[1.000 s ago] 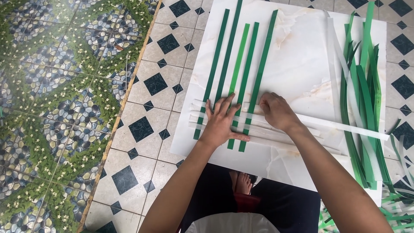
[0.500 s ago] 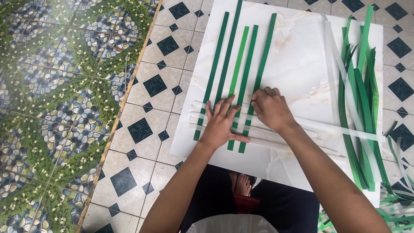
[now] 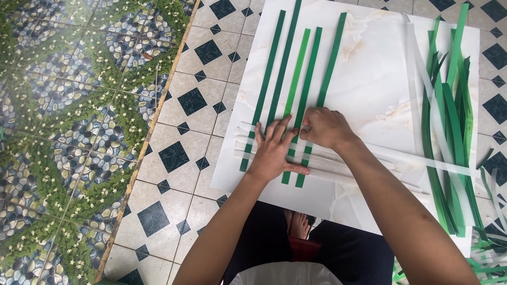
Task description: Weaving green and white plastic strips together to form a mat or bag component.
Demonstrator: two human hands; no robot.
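Several long green paper strips (image 3: 280, 68) lie side by side on a white marbled board (image 3: 369, 68), running away from me. White paper strips (image 3: 369, 169) cross them near the board's front edge. My left hand (image 3: 274, 150) lies flat with spread fingers on the crossing of green and white strips. Just to its right, my right hand (image 3: 325, 126) has its fingers curled down onto the green strips, pinching at one where the white strips cross it.
A loose bundle of green and white strips (image 3: 449, 116) lies along the board's right side. The board rests on a floor of white tiles with dark diamonds (image 3: 174, 153). Left of it lie pebble-and-flower patterned tiles (image 3: 63, 116). My foot (image 3: 299, 224) shows below the board.
My right hand has slid left along the white strips, from the right of the green strips onto them, beside my left hand. The left hand has stayed pressed in place.
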